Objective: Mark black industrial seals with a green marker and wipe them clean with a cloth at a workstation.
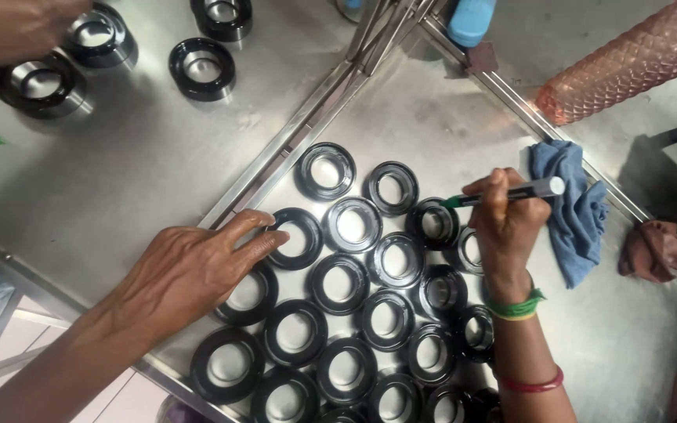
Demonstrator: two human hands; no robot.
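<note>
At the far left edge another person's hand (9, 27) reaches over three separate black rings (201, 68) that stand taller and thicker than the rest, their polished metal cores catching the light on the brushed steel table (143, 180). Toward the middle, the left hand (197, 270) lies flat with its fingers spread, holding nothing, the fingertips (264, 221) resting on the rim of one flat black ring (295, 238) at the upper left of a dense cluster of rings (362, 313). These are glossy black circles with wide round openings through which the grey steel shows; they lie flat, packed rim to rim in loose rows that run from the centre of the table down to its near edge. A raised metal rail (291, 137) crosses diagonally just above the cluster. Further right, the right hand (507, 219) is closed around a marker pen (511, 192) with a grey barrel and a green tip, pinched between thumb and fingers, the tip just over the ring at the cluster's upper right (432, 223). Green and red bangles (523, 345) circle that wrist. Just beside the hand lies a crumpled blue cloth (573, 211), then a brown rag (656, 247), and above them a pink textured plastic bottle (628, 63) on its side.
</note>
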